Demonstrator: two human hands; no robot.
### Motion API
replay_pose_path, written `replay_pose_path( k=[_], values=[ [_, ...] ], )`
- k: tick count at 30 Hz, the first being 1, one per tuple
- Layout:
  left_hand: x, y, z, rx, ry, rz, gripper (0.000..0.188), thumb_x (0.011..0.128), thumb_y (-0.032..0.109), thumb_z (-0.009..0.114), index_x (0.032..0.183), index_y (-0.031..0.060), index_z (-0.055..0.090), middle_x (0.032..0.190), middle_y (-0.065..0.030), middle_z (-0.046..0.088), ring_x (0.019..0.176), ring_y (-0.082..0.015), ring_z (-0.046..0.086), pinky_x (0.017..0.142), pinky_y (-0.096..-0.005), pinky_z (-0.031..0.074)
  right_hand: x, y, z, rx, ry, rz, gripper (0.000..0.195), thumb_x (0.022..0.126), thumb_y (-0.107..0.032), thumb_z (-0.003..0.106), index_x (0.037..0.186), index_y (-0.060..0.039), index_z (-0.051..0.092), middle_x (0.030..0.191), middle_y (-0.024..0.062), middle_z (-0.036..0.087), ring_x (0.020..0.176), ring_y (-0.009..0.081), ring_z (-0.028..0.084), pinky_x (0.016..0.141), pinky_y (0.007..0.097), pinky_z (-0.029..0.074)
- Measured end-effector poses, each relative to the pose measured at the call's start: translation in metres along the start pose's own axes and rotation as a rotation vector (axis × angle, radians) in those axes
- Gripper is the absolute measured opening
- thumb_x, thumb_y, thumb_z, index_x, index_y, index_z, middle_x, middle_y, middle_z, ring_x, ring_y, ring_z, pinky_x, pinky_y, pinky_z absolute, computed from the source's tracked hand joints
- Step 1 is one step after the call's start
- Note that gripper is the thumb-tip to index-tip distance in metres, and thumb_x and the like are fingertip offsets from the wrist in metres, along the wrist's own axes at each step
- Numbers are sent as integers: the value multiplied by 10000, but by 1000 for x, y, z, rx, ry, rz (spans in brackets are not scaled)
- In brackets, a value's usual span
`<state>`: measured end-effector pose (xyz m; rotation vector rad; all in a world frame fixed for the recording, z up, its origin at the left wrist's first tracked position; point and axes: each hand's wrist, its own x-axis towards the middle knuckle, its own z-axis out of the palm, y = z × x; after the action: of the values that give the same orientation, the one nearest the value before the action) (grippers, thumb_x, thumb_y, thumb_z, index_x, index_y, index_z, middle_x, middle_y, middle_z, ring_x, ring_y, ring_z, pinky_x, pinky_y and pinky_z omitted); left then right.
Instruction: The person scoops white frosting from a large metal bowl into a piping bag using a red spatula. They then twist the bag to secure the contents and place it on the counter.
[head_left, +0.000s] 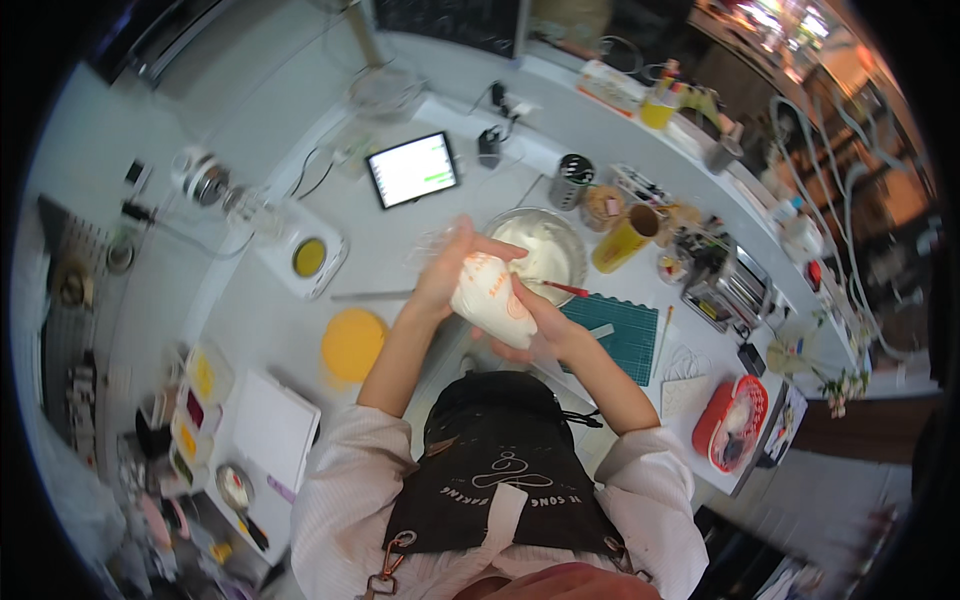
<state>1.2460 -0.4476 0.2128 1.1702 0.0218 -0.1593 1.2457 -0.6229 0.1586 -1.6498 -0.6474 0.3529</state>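
Observation:
Both my hands hold a clear plastic piping bag (491, 296) filled with white cream; it bears orange printing. My left hand (444, 274) grips its upper left end, where loose clear film sticks out past the fingers. Around the lower right side curls my right hand (541, 319), with some fingers underneath. Just beyond the bag stands a metal mixing bowl (574, 236) with pale cream inside. A red-handled utensil (564, 288) leans over its near rim. Part of the bowl is hidden behind my hands.
A round yellow cake layer (354, 345) lies left of my forearm. On the right are a green cutting mat (630, 337), a yellow cylinder (626, 240) and a red basket (731, 424). A lit tablet (412, 169) and a white kitchen scale (311, 251) sit farther back.

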Motion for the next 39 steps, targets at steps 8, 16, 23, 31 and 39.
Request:
replay_pose_path(
  k=[8, 16, 23, 31, 39],
  values=[
    [-25, -46, 0, 125, 410, 84, 740, 1039, 475, 174, 1004, -31, 714, 875, -97, 698, 851, -169, 620, 848, -303, 484, -9, 28, 16, 217, -141, 233, 624, 959, -541, 453, 1263, 3, 484, 896, 120, 644, 766, 226, 634, 691, 344, 516],
    [-37, -54, -37, -260, 485, -13, 774, 1016, 544, 169, 1037, -36, 681, 882, -141, 693, 803, -184, 657, 805, -308, 531, -7, 9, 28, 321, -272, 302, 565, 966, -473, 485, 1311, -28, 436, 914, 137, 662, 766, 201, 659, 642, 284, 531],
    [-39, -51, -45, -173, -18, -34, 775, 1029, 504, 146, 1025, -58, 678, 1155, -162, 650, 1048, -230, 607, 940, -333, 471, 2, 20, 23, -71, -183, 43, 518, 942, -415, 561, 1263, -16, 482, 945, 155, 655, 757, 242, 655, 656, 302, 541],
    [-40, -58, -31, 156, 451, 10, 815, 999, 582, 157, 983, -46, 677, 1017, -166, 674, 917, -222, 653, 843, -340, 527, -3, 14, 25, -312, -104, 30, 504, 901, -416, 627, 1177, -9, 520, 841, 139, 661, 722, 259, 664, 669, 393, 528],
    [-55, -60, -66, -198, 291, -94, 842, 981, 615, 164, 1059, -69, 648, 1072, -197, 661, 963, -261, 646, 840, -367, 531, -8, 7, 12, 539, -444, 639, 441, 978, -402, 505, 1098, 18, 567, 810, 84, 657, 611, 121, 603, 527, 229, 477]
  ],
)
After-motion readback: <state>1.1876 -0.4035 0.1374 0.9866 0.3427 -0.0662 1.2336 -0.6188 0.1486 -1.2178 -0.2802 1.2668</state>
